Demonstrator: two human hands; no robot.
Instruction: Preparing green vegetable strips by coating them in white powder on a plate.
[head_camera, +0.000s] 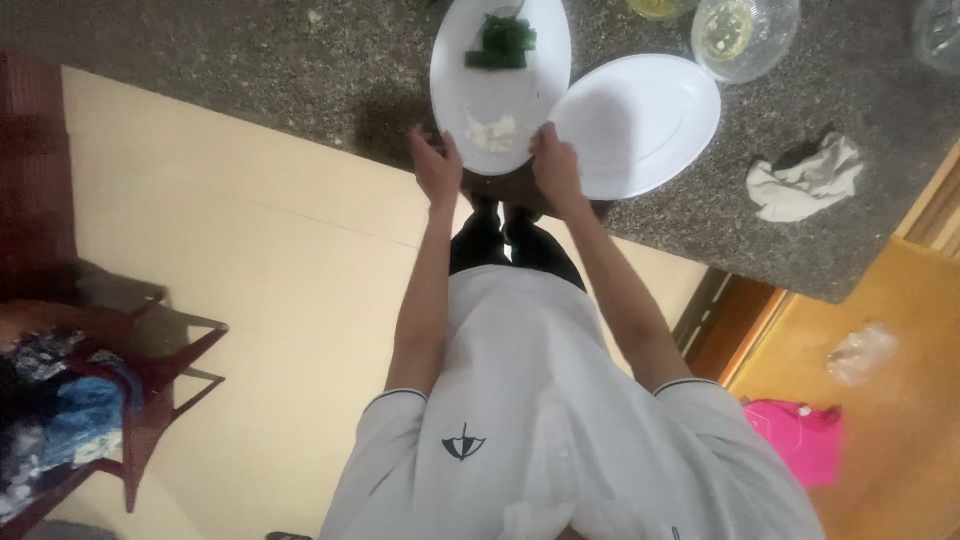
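The white oval plate (500, 85) lies on the dark speckled stone surface (300, 70) at its near edge, its long axis running away from the person toward the top of the view. The left hand (437, 165) grips the near-left rim with fingers curled over it, and the right hand (556, 165) closes on the near-right rim in the same way. A second white oval plate (640, 125) sits just right of it, angled, its rim touching or overlapping the first by the right hand. Beyond stand a clear glass bowl (745, 35) with yellowish liquid, and a crumpled white cloth (805, 180) lies farther right. The held plate carries dark green pieces (500, 45) at its far end and a pale whitish heap (492, 133) near the hands
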